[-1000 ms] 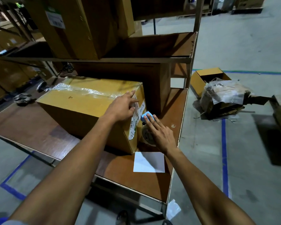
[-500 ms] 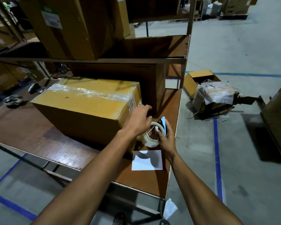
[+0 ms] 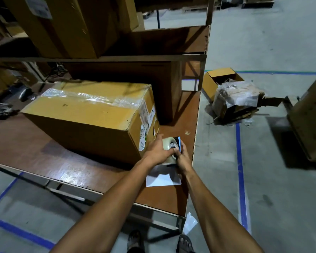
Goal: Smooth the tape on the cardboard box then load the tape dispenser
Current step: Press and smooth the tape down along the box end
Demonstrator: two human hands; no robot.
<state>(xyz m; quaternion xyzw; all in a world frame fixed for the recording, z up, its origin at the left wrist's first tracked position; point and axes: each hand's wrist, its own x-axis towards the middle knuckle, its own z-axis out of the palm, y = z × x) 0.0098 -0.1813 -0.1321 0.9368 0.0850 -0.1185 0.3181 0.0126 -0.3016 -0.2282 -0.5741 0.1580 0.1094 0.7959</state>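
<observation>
Desk (image 3: pixel 84 167) corner, both hands on the tape.
Left hand (image 3: pixel 158 152) wraps the tape roll (image 3: pixel 169 144); right hand (image 3: pixel 182 157) pinches the dispenser (image 3: pixel 178 143). Misaligned, the roll could jam.

Both forearms bare to frame edge, no sleeves, watch or gloves visible; left hand (image 3: pixel 158 153) and right hand (image 3: pixel 183 158) bare; dark open-toe sandals (image 3: pixel 185 242) on both feet

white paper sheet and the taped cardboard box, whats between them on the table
In the head view, both hands: the left hand grips the tape roll, the right hand the tape dispenser, between white paper sheet and cardboard box.
</observation>
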